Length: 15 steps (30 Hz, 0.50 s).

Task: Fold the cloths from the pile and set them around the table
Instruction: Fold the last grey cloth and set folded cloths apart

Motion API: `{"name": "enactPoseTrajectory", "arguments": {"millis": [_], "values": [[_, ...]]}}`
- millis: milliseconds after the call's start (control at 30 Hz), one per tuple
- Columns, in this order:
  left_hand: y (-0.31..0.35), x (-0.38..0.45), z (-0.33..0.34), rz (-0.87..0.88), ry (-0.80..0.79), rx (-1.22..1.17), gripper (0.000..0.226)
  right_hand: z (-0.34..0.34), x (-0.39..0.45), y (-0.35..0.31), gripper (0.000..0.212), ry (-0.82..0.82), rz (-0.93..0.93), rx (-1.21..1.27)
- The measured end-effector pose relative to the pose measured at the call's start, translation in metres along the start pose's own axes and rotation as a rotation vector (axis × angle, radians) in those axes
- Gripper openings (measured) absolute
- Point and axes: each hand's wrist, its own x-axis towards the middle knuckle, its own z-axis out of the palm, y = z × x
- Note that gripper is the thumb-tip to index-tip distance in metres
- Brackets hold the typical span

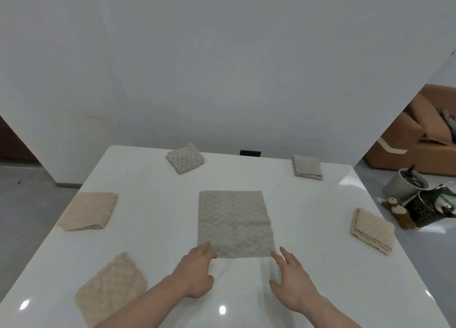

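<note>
A grey textured cloth [234, 223] lies flat in the middle of the white table [308, 199]. My left hand [197, 269] rests at its near left corner with fingertips touching the edge. My right hand [292, 281] lies flat on the table just below the near right corner, fingers spread. Neither hand holds anything. Folded cloths sit around the table: grey ones at the far left [185, 161] and far right [306, 167], beige ones at the left [88, 210], near left [112, 289] and right [372, 230].
A white wall stands behind the table. On the floor at the right are a cardboard box [419, 140], two tubs [407, 184] and a small stuffed toy [399, 210]. A small dark object [250, 153] sits past the table's far edge.
</note>
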Motion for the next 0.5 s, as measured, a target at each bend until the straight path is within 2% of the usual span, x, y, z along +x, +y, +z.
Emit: {"name": "enactPoseTrajectory", "arguments": {"millis": [167,300,367,500], "values": [[-0.015,0.064,0.027,0.006,0.068,0.06,0.071,0.021,0.064,0.021,0.076,0.052,-0.056,0.009],[-0.035,0.104,0.073,0.064,0.261,0.133,0.075,0.051,0.115,0.042,0.073,0.119,-0.119,0.027],[-0.041,0.114,0.097,0.096,0.378,0.15,0.073,0.074,0.132,0.054,0.074,0.201,-0.154,0.018],[-0.046,0.121,0.122,0.104,0.513,0.183,0.07,0.114,0.143,0.066,0.067,0.412,-0.213,0.005]]}}
